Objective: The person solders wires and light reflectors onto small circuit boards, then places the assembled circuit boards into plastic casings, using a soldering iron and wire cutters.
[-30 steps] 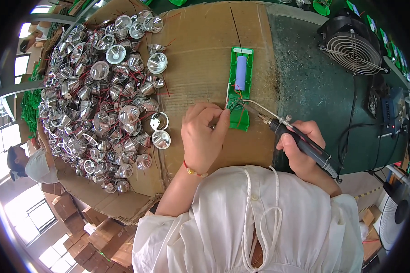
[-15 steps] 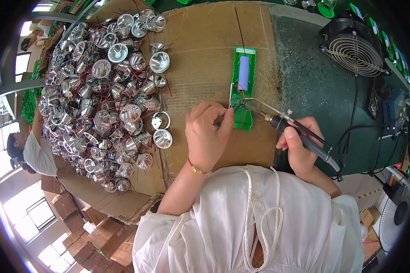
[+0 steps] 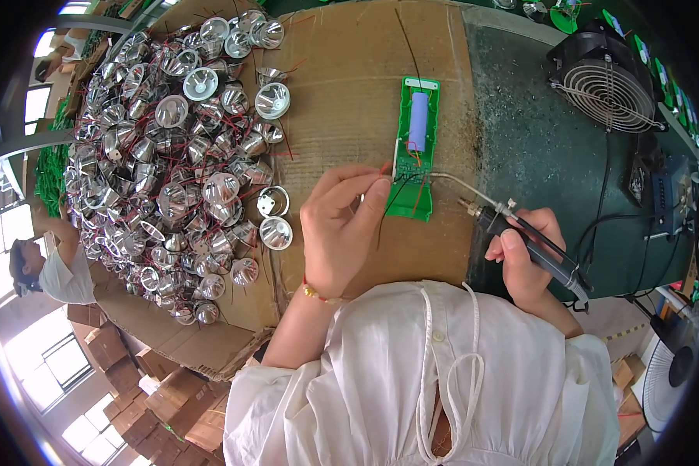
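A green plastic housing (image 3: 408, 203) lies on the cardboard, holding a purple cylindrical battery (image 3: 418, 123) and a small green circuit board (image 3: 412, 172). A long dark wire (image 3: 406, 43) sticks out past its far end. Left of the board, my left hand (image 3: 342, 221) is closed in a pinch on a thin wire, its red end showing at the fingertips. A black wire (image 3: 387, 203) hangs beside these fingers. My right hand (image 3: 526, 260) grips a black soldering iron (image 3: 532, 252); its thin bent metal feed tube (image 3: 462, 182) reaches to the board's right edge.
Many silver reflector cups (image 3: 171, 198) with red wires fill a cardboard box on the left. A black fan with a wire guard (image 3: 607, 93) stands at back right. A blue box-shaped device (image 3: 668, 198) and cables sit at right. Another person (image 3: 62, 268) is at far left.
My left hand has drawn back slightly left, with the black wire now hanging beside the fingers. The soldering iron has shifted right and slightly nearer me, away from the board's middle.
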A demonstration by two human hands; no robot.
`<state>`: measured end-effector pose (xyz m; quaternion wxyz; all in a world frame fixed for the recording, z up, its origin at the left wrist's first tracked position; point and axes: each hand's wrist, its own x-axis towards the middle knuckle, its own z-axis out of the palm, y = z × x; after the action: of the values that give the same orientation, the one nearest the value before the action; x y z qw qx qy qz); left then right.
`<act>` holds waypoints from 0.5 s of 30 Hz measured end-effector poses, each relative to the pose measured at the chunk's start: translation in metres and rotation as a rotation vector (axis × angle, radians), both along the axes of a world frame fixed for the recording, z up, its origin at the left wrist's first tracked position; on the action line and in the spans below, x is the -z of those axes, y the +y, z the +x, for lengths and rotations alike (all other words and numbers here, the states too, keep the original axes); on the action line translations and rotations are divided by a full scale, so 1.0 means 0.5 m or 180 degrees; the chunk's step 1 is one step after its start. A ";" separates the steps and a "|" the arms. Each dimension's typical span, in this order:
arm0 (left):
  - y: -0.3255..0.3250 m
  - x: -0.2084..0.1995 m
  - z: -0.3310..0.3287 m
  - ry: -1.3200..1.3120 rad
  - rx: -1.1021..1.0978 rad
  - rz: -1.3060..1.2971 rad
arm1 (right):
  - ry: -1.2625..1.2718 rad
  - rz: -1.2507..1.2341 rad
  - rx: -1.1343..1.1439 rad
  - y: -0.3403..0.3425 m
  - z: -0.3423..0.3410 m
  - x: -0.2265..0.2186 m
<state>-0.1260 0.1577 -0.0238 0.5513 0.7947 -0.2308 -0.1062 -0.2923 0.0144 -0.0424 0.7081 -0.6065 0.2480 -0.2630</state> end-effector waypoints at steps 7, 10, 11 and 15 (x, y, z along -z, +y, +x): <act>0.003 0.018 -0.004 -0.0515 0.0744 0.0606 | 0.0221 -0.0210 -0.0212 0.002 0.002 -0.002; 0.001 0.024 -0.008 -0.0863 0.0695 0.0827 | 0.0142 -0.0135 -0.0138 0.005 0.004 -0.004; 0.001 0.025 -0.008 -0.0844 0.0678 0.0816 | 0.0144 -0.0127 -0.0127 0.006 0.004 -0.005; -0.002 0.033 -0.007 -0.0894 0.0661 0.0788 | 0.0183 -0.0177 -0.0158 0.008 0.008 -0.004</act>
<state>-0.1295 0.1566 -0.0402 0.3981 0.8352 -0.3712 -0.0782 -0.2883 0.0183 -0.0403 0.6899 -0.6392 0.2458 -0.2346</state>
